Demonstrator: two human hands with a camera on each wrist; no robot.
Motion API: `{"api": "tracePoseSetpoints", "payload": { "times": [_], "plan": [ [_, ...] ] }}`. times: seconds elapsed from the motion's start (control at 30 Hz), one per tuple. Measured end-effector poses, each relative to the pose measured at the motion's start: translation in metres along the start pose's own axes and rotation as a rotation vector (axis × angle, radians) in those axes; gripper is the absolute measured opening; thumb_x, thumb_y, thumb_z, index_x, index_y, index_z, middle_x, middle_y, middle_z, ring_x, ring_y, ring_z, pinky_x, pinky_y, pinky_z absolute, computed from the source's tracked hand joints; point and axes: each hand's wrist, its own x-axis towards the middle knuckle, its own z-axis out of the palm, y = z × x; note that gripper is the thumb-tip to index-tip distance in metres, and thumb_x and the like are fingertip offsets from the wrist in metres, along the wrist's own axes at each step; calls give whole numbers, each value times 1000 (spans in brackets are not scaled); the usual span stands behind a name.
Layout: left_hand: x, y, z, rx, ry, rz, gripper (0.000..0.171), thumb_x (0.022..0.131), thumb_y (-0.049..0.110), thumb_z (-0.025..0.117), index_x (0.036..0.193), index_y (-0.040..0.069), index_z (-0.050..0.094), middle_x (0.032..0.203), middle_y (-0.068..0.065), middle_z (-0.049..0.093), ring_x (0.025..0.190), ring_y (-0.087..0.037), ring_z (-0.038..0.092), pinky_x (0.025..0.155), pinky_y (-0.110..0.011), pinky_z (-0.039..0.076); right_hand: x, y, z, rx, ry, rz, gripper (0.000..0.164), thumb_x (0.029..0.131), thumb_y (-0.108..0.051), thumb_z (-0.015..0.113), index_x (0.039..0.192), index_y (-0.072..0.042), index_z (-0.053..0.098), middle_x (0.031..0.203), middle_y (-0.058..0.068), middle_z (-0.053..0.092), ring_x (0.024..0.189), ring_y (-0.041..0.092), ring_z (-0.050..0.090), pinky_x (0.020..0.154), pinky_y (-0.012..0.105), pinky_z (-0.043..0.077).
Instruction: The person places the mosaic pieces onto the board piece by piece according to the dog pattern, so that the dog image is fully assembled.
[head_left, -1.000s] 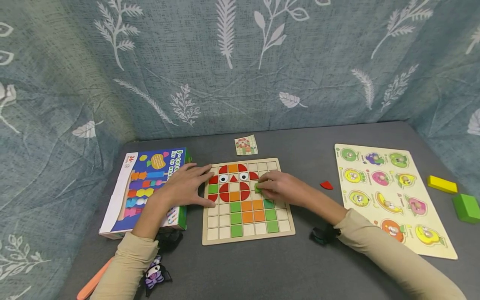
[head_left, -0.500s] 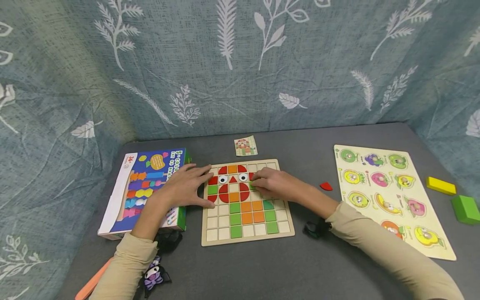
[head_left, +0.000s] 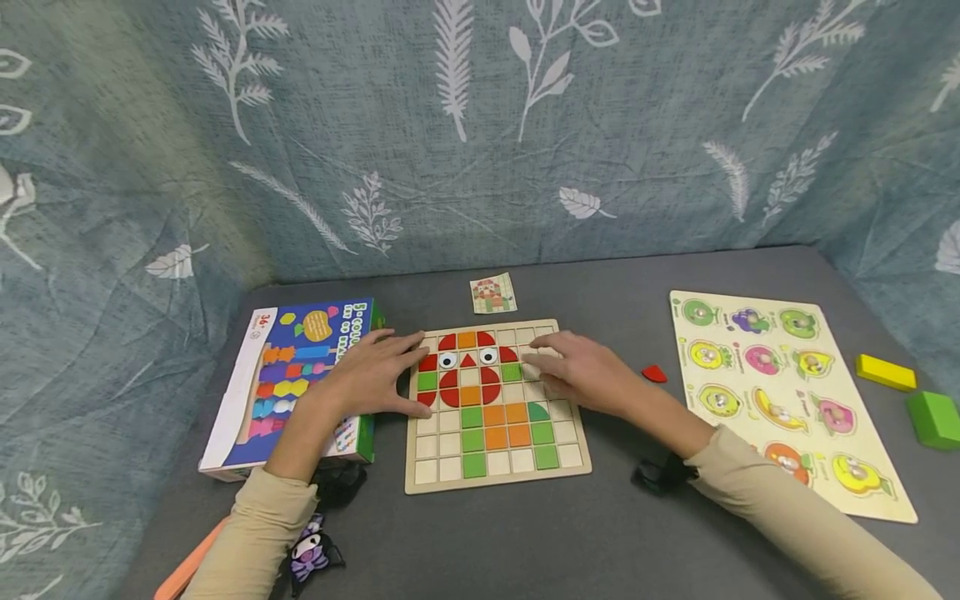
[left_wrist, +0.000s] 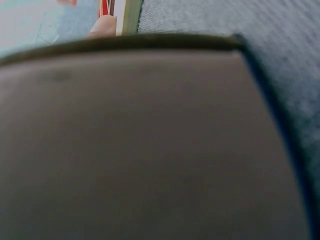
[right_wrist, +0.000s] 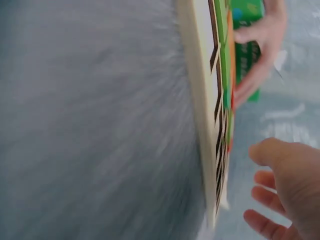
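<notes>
A wooden grid board holds red, orange and green tiles and two round eye tiles. My left hand rests at the board's left edge with fingers spread, thumb beside a red tile. Its thumb shows at the top of the left wrist view, where a blurred dark surface hides most else. Over the board's right side is my right hand, fingers apart and nothing between them. Just left of its fingertips, a green square tile lies in a cell. In the right wrist view that hand is beside the board's edge.
A small pattern card lies behind the board. Left is a bead-set box; right are a red quarter-round tile, a fruit puzzle board, a yellow block and a green block. A purple-and-black character trinket lies front left.
My right hand has let go of the green square tile, which now lies in a cell under the right red piece. The hand has drawn back rightward and its fingers parted. The left hand stays put.
</notes>
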Motion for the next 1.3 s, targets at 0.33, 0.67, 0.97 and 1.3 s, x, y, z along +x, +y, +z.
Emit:
{"api": "tracePoseSetpoints", "payload": {
  "times": [0.33,0.67,0.97,1.3],
  "plan": [
    [2,1,2,6,1,-16,99,74,75,62,147,11,43,157,-12,35,141,-33,39,121,-54,21,-97,33,-25,-20,155,291,36,78,-8,79,113,-6,71,118,15,65,103,30,62,76,45,56],
    [2,2,2,2,-2,-22,100,73,75,63,147,11,44,157,-12,34,142,-35,37,121,-54,21,-126,41,-19,-4,169,369,34,78,-5,78,111,-5,70,116,13,66,104,32,63,81,49,55],
    [2,3,2,-7,-3,-29,99,73,75,63,147,12,43,158,-11,34,143,-35,36,121,-54,21,-126,42,-16,20,194,360,34,76,-4,78,110,-3,71,113,13,69,102,32,65,84,48,54],
    [2,2,1,-2,3,-14,98,74,74,63,147,11,44,157,-12,35,141,-34,39,120,-55,22,-127,44,-17,140,126,442,30,82,-1,73,112,-2,70,118,15,68,109,35,61,90,53,50]
  ]
}}
